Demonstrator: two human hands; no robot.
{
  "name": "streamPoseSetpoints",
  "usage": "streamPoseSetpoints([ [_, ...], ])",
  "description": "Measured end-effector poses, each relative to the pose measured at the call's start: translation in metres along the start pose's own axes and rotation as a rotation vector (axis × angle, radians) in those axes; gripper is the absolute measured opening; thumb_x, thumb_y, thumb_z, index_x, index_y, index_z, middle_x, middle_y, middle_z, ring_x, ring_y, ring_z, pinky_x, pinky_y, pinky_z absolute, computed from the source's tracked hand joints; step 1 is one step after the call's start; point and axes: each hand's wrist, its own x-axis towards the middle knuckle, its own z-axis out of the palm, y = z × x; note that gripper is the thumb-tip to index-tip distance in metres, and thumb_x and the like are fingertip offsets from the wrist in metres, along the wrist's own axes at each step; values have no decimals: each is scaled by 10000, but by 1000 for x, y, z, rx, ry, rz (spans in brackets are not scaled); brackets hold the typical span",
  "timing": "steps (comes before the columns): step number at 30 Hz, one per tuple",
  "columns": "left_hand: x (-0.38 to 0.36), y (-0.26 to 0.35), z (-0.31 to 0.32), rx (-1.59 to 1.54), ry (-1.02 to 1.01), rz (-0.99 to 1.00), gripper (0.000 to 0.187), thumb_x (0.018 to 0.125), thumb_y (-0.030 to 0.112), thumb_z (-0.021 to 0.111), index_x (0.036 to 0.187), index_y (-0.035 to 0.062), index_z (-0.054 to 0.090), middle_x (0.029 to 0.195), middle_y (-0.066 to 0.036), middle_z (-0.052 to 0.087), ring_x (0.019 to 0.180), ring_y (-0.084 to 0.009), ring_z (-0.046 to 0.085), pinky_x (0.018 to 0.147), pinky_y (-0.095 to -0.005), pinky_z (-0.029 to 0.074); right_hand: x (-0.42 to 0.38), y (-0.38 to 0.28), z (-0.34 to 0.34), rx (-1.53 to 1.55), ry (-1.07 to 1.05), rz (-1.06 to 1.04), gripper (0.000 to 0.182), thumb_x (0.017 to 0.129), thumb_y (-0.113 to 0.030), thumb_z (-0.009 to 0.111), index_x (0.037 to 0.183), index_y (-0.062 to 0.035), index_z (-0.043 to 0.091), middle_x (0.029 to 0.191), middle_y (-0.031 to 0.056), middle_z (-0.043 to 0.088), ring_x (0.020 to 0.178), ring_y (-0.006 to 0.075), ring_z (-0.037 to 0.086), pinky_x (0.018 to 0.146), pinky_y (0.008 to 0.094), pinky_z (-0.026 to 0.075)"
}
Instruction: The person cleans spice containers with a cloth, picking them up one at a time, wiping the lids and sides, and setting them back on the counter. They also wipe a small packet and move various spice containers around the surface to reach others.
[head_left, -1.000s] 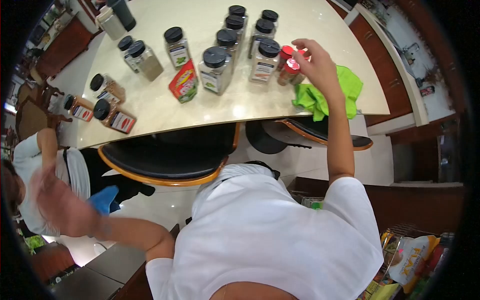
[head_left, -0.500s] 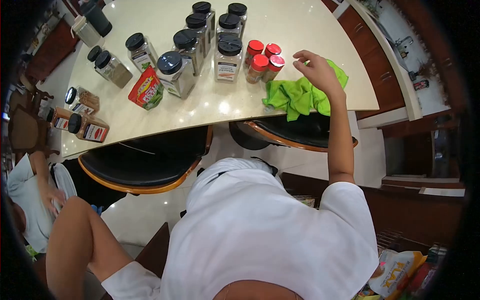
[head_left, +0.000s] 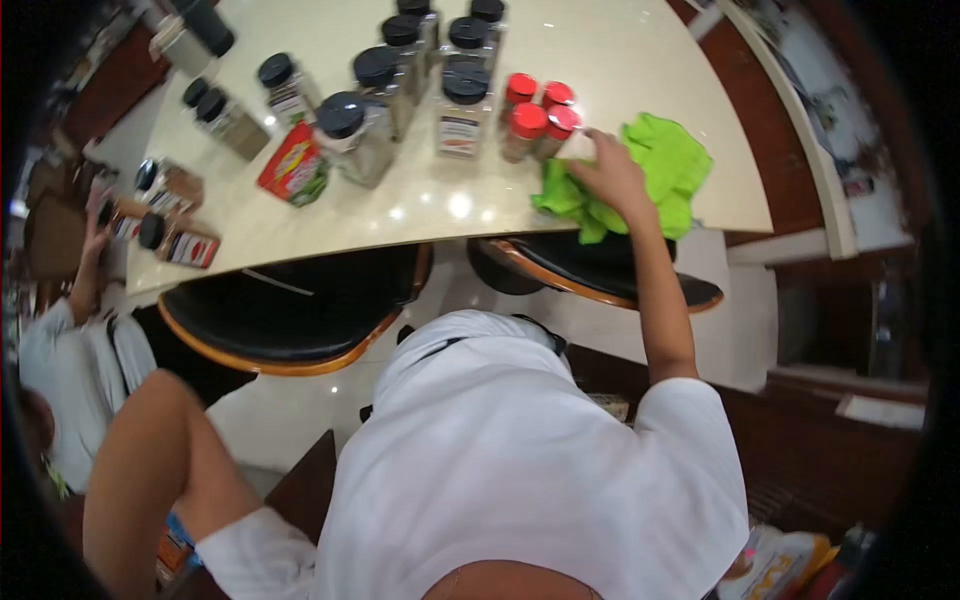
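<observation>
My right hand (head_left: 612, 178) is over the inner part of a crumpled green cloth (head_left: 675, 170), near the table's front edge. Its thumb and fingers are apart, and nothing shows between them; whether it touches the cloth is not clear. Just left of the fingertips stand several small red-capped jars (head_left: 527, 122). My left arm is bent at the lower left, its hand out of view.
Larger black-capped spice jars (head_left: 460, 125) stand across the table (head_left: 420, 215), with a red and green pouch (head_left: 293, 168) among them. Black stools (head_left: 290, 315) are under the front edge. Another person's hand (head_left: 97, 205) is beside jars at the far left.
My right hand has moved down and left, closer to the cloth and the red-capped jars. The other person's hand has risen to the jars at the table's left end.
</observation>
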Motion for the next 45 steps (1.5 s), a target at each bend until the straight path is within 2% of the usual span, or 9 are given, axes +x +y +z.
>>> streamPoseSetpoints([
  [4, -64, -39, -18, 331, 90, -235, 346, 857, 185, 581, 1135, -16, 534, 1128, -120, 578, 1001, -227, 568, 879, -323, 457, -18, 8, 2, -66, -15, 11, 517, 776, -353, 632, 1212, -97, 523, 1210, 139, 538, 1114, 329, 509, 903, 466, 417],
  [6, -212, -98, -28, 589, -46, -1183, 352, 855, 190, 582, 1134, -18, 532, 1129, -121, 577, 1004, -229, 566, 881, -325, 456, -27, -9, -12, -27, 170, -55, 426, 801, -285, 620, 1174, -92, 550, 1183, 131, 553, 1085, 312, 525, 885, 430, 425],
  [10, -214, -184, 64, 576, -535, -1232, 942, 653, 392, 782, 1394, 45, 317, 1335, -189, 453, 1237, -310, 437, 1065, -462, 273, -37, -65, -41, 457, 324, -153, 252, 828, -163, 601, 1053, -50, 603, 1048, 114, 608, 958, 267, 578, 829, 328, 443],
  [19, -262, -194, 100, 757, -584, -1197, 851, 605, 452, 784, 1276, 46, 456, 1231, -143, 539, 1184, -275, 487, 1074, -581, 126, -44, -133, -6, 670, 116, -240, 245, 827, -192, 604, 1038, -69, 625, 994, 103, 632, 857, 226, 609, 702, 312, 477],
  [23, -246, -174, 101, 845, -608, -999, 769, 613, 402, 781, 1229, 43, 490, 1157, -126, 576, 1129, -278, 526, 1068, -577, 169, -55, -145, -18, 532, -187, -220, 278, 827, -239, 596, 1051, -74, 621, 974, 109, 650, 819, 243, 622, 684, 333, 487],
  [26, -227, -156, 95, 635, -239, -1143, 655, 624, 243, 784, 1176, 15, 514, 1025, -135, 613, 910, -219, 626, 844, -381, 492, -56, -132, -28, 582, -194, -141, 297, 824, -258, 599, 1055, -73, 619, 934, 100, 662, 791, 231, 631, 682, 329, 491],
  [29, -231, -147, 88, 572, -66, -1352, 683, 574, 236, 797, 1150, 9, 507, 961, -114, 590, 803, -261, 607, 695, -331, 501, -49, -108, -25, 591, -116, -88, 279, 822, -242, 602, 1047, -77, 620, 894, 82, 660, 749, 218, 622, 658, 319, 483],
  [42, -260, -173, 130, 700, -329, -1312, 756, 722, 285, 738, 1316, 2, 366, 1171, -219, 513, 995, -340, 538, 844, -394, 451, 34, -143, -29, 342, 348, -510, 410, 729, -153, 672, 1116, -80, 558, 1118, 111, 544, 1025, 318, 513, 834, 402, 431],
  [45, -239, -160, 133, 1047, -430, -946, 767, 710, 273, 747, 1321, 4, 367, 1223, -211, 491, 1026, -344, 517, 877, -407, 432, 40, -139, -19, 228, 398, -501, 428, 698, -140, 700, 1102, -78, 572, 1098, 124, 543, 1026, 321, 516, 842, 405, 431],
])
